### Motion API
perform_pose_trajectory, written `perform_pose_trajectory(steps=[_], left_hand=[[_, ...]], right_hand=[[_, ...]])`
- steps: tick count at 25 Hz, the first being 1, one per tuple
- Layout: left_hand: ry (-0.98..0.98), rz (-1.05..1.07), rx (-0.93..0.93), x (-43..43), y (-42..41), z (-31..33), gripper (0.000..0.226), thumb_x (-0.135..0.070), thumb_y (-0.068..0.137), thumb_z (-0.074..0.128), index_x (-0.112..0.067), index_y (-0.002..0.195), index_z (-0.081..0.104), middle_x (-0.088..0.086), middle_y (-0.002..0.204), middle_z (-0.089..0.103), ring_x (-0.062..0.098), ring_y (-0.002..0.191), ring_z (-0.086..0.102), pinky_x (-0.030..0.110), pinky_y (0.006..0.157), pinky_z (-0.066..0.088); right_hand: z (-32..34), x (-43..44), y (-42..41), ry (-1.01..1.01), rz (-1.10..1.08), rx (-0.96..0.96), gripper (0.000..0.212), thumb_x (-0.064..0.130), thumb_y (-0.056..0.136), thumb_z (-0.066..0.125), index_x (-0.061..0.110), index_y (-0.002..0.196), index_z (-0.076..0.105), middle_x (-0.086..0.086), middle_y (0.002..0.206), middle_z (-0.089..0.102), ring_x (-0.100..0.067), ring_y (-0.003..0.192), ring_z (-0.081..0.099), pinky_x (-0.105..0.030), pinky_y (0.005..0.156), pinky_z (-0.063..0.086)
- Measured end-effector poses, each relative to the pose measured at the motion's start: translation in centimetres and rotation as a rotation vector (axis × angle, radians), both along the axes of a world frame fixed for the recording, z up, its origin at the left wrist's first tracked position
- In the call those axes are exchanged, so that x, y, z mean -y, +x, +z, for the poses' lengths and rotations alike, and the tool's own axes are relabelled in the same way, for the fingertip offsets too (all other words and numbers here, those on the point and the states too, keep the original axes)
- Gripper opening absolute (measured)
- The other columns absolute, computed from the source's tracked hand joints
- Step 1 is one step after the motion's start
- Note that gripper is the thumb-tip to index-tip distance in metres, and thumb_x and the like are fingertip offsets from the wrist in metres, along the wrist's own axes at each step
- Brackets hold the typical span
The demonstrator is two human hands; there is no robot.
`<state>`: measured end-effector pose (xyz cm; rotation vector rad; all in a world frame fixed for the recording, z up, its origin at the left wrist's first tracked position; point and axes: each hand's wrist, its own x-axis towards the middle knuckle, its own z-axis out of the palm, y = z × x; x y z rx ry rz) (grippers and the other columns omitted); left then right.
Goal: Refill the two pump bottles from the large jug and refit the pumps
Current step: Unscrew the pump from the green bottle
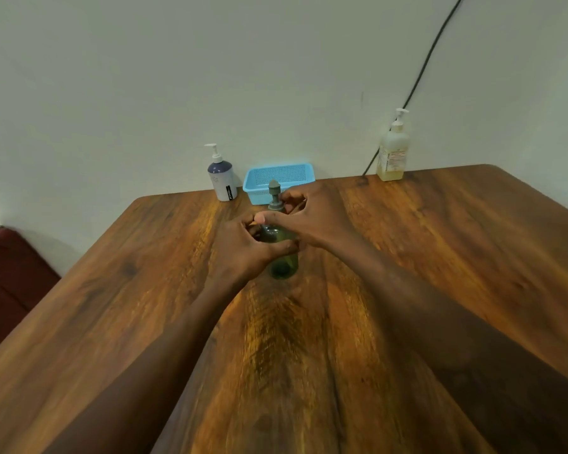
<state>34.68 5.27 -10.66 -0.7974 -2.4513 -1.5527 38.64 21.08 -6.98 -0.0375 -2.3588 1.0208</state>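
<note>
Both my forearms reach out over the wooden counter (440, 257). My left hand (243, 247) is wrapped round the body of the green pump bottle (284, 260), mid-counter, standing upright. My right hand (312, 214) has its fingers (292, 204) pinched on the collar of the grey pump (274, 194), apparently twisting it; can't tell whether on or off. Risks: a loose left grip lets the bottle spin or tip; a crooked collar could cross-thread and leak. Further back, a blue mesh basket (277, 181) and, just left of it, a white-and-navy pump bottle (222, 180) with a black label reading roughly "JOYO". Far right by the wall, a yellowish pump bottle (392, 155); its label print is too small to read. No large jug in view.
</note>
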Motion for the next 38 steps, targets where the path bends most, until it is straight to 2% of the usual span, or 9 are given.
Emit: perform_pose_trajectory(steps=[4, 10, 16, 19, 22, 27, 31, 34, 38], left_hand=[[0.004, -0.102, 0.032, 1.7, 2.3, 0.8, 0.056, -0.027, 0.064, 0.096, -0.024, 0.115, 0.074, -0.013, 0.100, 0.077, -0.002, 0.093, 0.072, 0.021, 0.078, 0.061], [-0.038, -0.183, 0.036, 3.8, 3.7, 1.2, 0.051, -0.033, 0.067, 0.096, -0.035, 0.112, 0.072, -0.024, 0.097, 0.076, -0.006, 0.093, 0.071, 0.014, 0.076, 0.057], [-0.027, -0.117, -0.078, 2.9, 3.9, -0.2, 0.049, -0.036, 0.066, 0.095, -0.036, 0.107, 0.070, -0.022, 0.097, 0.072, -0.007, 0.093, 0.068, 0.008, 0.073, 0.053], [-0.042, -0.114, -0.103, 2.8, 3.5, -0.5, 0.060, -0.040, 0.067, 0.094, -0.029, 0.122, 0.071, -0.023, 0.101, 0.071, -0.012, 0.095, 0.067, 0.006, 0.074, 0.051], [-0.041, -0.109, -0.090, 3.2, 3.0, -1.1, 0.066, -0.041, 0.067, 0.094, -0.027, 0.127, 0.069, -0.020, 0.103, 0.073, -0.011, 0.093, 0.068, 0.010, 0.076, 0.055], [-0.045, -0.066, -0.101, 3.6, 2.1, -2.1, 0.064, -0.043, 0.065, 0.093, -0.026, 0.123, 0.072, -0.012, 0.108, 0.076, 0.000, 0.096, 0.071, 0.026, 0.081, 0.062], [-0.042, -0.061, -0.107, 4.2, 1.9, -2.1, 0.068, -0.042, 0.067, 0.092, -0.024, 0.129, 0.069, -0.012, 0.112, 0.075, -0.001, 0.098, 0.070, 0.022, 0.083, 0.060], [-0.043, -0.052, -0.078, 4.6, 1.7, -2.1, 0.070, -0.039, 0.067, 0.093, -0.026, 0.132, 0.068, -0.014, 0.110, 0.074, -0.003, 0.097, 0.070, 0.016, 0.081, 0.058], [-0.052, -0.049, -0.087, 4.5, 2.0, -2.3, 0.059, -0.036, 0.067, 0.092, -0.024, 0.121, 0.071, -0.013, 0.107, 0.074, 0.002, 0.095, 0.070, 0.015, 0.076, 0.057]], right_hand=[[1.1, 1.1, 2.7, 0.131, 0.066, -0.029, 0.036, 0.049, 0.079, 0.081, 0.013, 0.081, 0.078, 0.000, 0.073, 0.073, -0.016, 0.065, 0.068, -0.042, 0.066, 0.059], [1.0, 0.3, 4.6, -0.049, 0.387, 0.181, 0.035, 0.024, 0.091, 0.075, 0.015, 0.124, 0.071, 0.000, 0.120, 0.071, -0.011, 0.108, 0.068, -0.034, 0.093, 0.059], [0.5, 1.4, 4.3, 0.077, 0.143, 0.140, 0.060, 0.064, 0.073, 0.080, 0.017, 0.110, 0.069, 0.007, 0.097, 0.069, -0.007, 0.085, 0.067, -0.023, 0.072, 0.057], [0.7, 1.3, 3.8, -0.025, 0.245, 0.193, 0.035, 0.027, 0.085, 0.081, 0.017, 0.117, 0.070, 0.004, 0.107, 0.072, -0.007, 0.094, 0.068, -0.023, 0.078, 0.055], [0.6, 0.7, 3.7, -0.347, 0.484, 0.320, 0.073, -0.007, 0.084, 0.072, 0.029, 0.144, 0.050, 0.000, 0.134, 0.066, -0.011, 0.120, 0.065, -0.029, 0.094, 0.058], [-0.1, 2.1, 2.8, 0.077, 0.145, 0.160, 0.063, 0.057, 0.074, 0.084, 0.019, 0.119, 0.063, 0.005, 0.107, 0.068, -0.009, 0.091, 0.067, -0.024, 0.073, 0.059], [-0.5, 2.6, 2.3, 0.028, 0.187, 0.153, 0.044, 0.031, 0.080, 0.085, 0.015, 0.116, 0.067, 0.000, 0.104, 0.071, -0.015, 0.094, 0.070, -0.037, 0.084, 0.062], [-0.1, 2.5, 2.4, -0.228, 0.410, 0.255, 0.069, -0.002, 0.080, 0.078, 0.024, 0.139, 0.054, -0.001, 0.128, 0.066, -0.012, 0.118, 0.064, -0.035, 0.094, 0.060], [0.0, 3.3, 2.3, 0.084, 0.166, 0.206, 0.082, 0.056, 0.072, 0.085, 0.028, 0.139, 0.047, 0.012, 0.113, 0.059, -0.004, 0.099, 0.062, -0.016, 0.078, 0.053]])
